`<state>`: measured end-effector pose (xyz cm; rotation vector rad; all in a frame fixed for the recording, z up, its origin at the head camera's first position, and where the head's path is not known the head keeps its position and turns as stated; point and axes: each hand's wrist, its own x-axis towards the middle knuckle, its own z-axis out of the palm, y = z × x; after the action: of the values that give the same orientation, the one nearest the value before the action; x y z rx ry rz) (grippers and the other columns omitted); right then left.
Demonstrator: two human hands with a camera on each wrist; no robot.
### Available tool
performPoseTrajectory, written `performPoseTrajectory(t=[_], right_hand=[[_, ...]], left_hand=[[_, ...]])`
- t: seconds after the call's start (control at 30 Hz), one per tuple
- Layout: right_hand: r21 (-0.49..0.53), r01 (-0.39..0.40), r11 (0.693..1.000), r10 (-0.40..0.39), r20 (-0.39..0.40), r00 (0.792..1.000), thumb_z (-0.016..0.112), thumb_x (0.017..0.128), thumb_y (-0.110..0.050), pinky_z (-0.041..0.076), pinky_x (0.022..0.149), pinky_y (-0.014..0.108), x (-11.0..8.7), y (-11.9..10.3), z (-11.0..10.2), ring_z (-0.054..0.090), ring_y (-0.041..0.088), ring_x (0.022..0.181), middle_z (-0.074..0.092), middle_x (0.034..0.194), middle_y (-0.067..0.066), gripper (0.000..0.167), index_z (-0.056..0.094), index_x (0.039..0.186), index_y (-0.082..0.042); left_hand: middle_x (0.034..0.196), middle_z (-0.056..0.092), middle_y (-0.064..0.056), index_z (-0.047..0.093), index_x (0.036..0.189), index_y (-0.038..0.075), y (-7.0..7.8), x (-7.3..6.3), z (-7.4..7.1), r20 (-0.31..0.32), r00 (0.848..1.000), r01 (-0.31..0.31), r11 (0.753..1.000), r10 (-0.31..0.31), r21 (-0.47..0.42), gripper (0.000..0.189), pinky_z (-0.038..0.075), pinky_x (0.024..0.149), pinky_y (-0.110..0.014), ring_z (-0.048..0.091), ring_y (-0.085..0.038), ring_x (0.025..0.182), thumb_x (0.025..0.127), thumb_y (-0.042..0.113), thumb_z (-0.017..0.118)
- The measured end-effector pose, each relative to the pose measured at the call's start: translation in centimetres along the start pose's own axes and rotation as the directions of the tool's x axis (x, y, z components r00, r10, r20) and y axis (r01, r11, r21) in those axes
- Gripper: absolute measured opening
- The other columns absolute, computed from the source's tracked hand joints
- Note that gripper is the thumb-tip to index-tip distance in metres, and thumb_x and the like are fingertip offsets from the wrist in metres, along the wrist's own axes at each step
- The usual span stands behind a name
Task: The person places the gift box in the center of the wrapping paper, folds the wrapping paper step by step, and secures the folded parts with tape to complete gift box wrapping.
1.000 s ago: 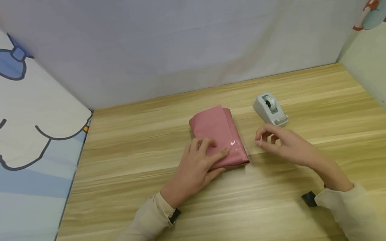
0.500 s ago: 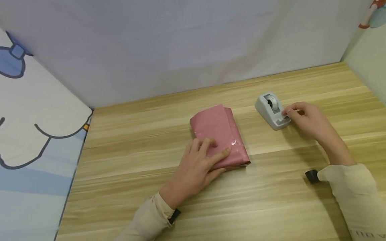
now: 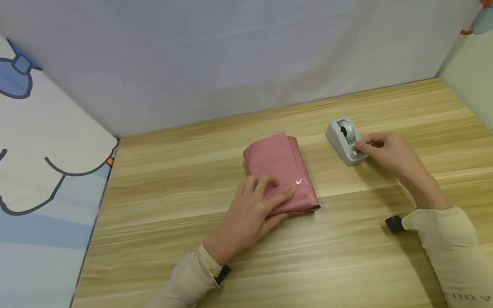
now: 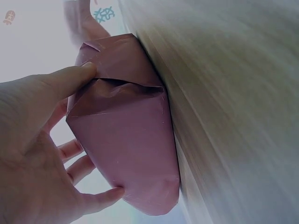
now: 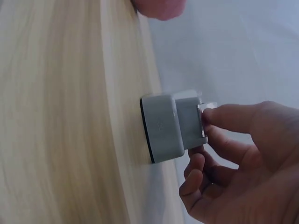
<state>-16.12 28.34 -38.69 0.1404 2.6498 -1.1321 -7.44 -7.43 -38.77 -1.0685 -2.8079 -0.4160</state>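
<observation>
A parcel wrapped in shiny pink paper (image 3: 270, 156) lies on the table, its top flap edge running lengthwise. My left hand (image 3: 246, 209) holds it at the near left, with bent fingers on top and the thumb at the near end. That end shows a folded, slightly gaping paper flap (image 4: 126, 88) in the left wrist view. Right of the parcel stands a grey tape dispenser (image 3: 338, 141) with a roll of clear tape (image 3: 349, 130). At its cutter, thumb and forefinger of my right hand (image 3: 394, 156) pinch the tape end (image 5: 209, 106); the other fingers curl loosely below.
The wood-grain table (image 3: 161, 192) meets a pale cloth backdrop (image 3: 231, 60) behind and a cartoon-printed panel (image 3: 46, 149) on the left. A dark wrist camera (image 3: 394, 223) sticks out beside the right sleeve (image 3: 446, 239).
My right hand has moved from beside the parcel right and away to the dispenser, then slightly left onto its cutter, pinching the tape. The left hand and parcel stay put.
</observation>
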Motion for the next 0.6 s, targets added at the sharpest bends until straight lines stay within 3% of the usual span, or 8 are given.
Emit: performPoseTrajectory(t=[0.2, 0.6], right_hand=[[0.036, -0.059, 0.998, 0.060, -0.007, 0.998, 0.057, 0.105, -0.046, 0.037, 0.086, 0.034, -0.3, -0.6, 0.3, 0.047, 0.031, 0.119, 0.056, 0.146, 0.026, 0.056, 0.067, 0.133, 0.002], [0.075, -0.131, 0.989, 0.129, 0.038, 0.991, 0.053, 0.105, -0.049, 0.035, 0.093, 0.038, -0.7, -1.1, -0.1, 0.039, 0.035, 0.129, 0.046, 0.155, 0.024, 0.062, 0.062, 0.139, 0.002]], left_hand=[[0.134, 0.051, -0.005, 0.061, 0.146, 0.035, 0.0, 0.0, 0.0, 0.003, 1.000, 0.001, 1.000, -0.001, -0.004, 0.050, 0.043, 0.103, -0.046, 0.045, -0.025, 0.110, 0.098, 0.046, 0.070], [0.134, 0.051, -0.004, 0.062, 0.146, 0.034, 0.1, 0.0, -0.2, 0.003, 1.000, 0.003, 1.000, -0.002, -0.022, 0.049, 0.042, 0.102, -0.045, 0.044, -0.024, 0.109, 0.098, 0.044, 0.070]])
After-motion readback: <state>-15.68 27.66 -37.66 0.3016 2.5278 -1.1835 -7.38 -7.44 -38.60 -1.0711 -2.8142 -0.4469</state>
